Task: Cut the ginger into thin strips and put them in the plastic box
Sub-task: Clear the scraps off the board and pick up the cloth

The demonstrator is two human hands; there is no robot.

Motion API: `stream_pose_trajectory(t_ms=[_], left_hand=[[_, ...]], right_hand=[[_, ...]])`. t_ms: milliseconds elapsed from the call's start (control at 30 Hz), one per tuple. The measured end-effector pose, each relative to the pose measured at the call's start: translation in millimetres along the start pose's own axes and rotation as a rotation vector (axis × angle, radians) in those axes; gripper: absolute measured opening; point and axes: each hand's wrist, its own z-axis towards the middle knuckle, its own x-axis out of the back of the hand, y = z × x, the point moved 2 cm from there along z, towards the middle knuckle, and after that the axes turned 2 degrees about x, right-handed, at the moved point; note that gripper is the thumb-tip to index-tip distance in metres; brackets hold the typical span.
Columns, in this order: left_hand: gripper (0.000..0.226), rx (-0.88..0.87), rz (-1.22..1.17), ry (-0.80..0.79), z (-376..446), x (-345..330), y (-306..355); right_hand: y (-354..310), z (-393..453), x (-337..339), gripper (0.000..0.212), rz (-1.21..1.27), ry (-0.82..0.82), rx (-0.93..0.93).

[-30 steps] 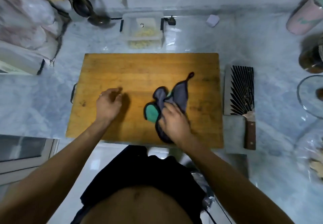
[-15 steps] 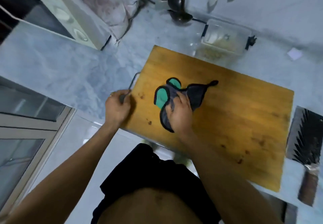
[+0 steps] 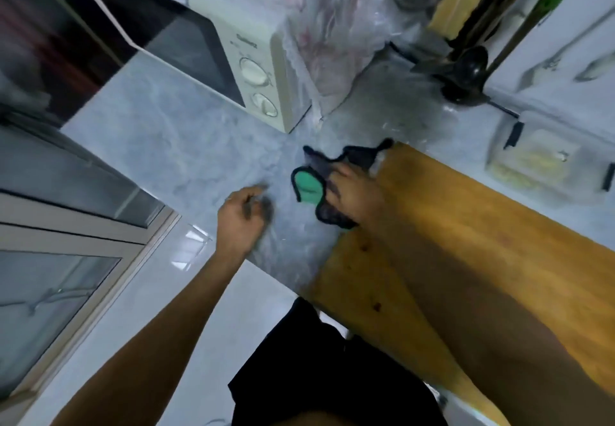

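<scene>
My right hand [image 3: 354,192] presses down on a grey and green cloth [image 3: 311,187] lying on the marble counter [image 3: 186,146] at the left edge of the wooden cutting board [image 3: 482,226], my fingers spread over it rather than gripping. My left hand [image 3: 241,214] hovers just left of the cloth, fingers loosely curled and holding nothing. The plastic box [image 3: 535,159] with pale ginger strips [image 3: 529,162] in it stands well beyond my right hand, past the board's far edge, and a microwave [image 3: 233,59] stands beyond both hands.
</scene>
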Motion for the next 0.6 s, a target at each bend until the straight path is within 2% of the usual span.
stream_pose_trajectory(t_ms=[33,100,167,233,300,367,433,500,600], left_hand=[[0.029,-0.004,0.0,-0.022,0,-1,-3],[0.029,-0.015,-0.007,-0.057,2,-6,-3],[0.03,-0.081,0.014,-0.074,10,-14,6],[0.036,-0.225,0.091,-0.153,21,-30,18],[0.054,-0.412,0.255,-0.258,35,-56,27],[0.07,-0.569,0.451,-0.351,50,-84,39],[0.081,-0.593,0.58,-0.444,61,-107,56],[0.089,-0.609,0.653,-0.484,70,-125,70],[0.079,-0.779,0.721,-0.579,85,-138,81]], right_hand=[[13,16,9,0.058,0.024,-0.051,-0.154],[15,30,14,0.046,0.061,-0.047,-0.394],[-10,26,11,0.043,0.123,-0.021,-0.401],[-25,16,12,0.038,0.352,-0.006,-0.322],[-16,8,30,0.036,0.599,0.013,-0.353],[5,-7,62,0.044,0.745,0.018,-0.424],[28,-32,90,0.046,0.735,0.058,-0.454],[54,-57,111,0.034,0.67,0.153,-0.499],[93,-89,132,0.02,0.605,0.212,-0.666]])
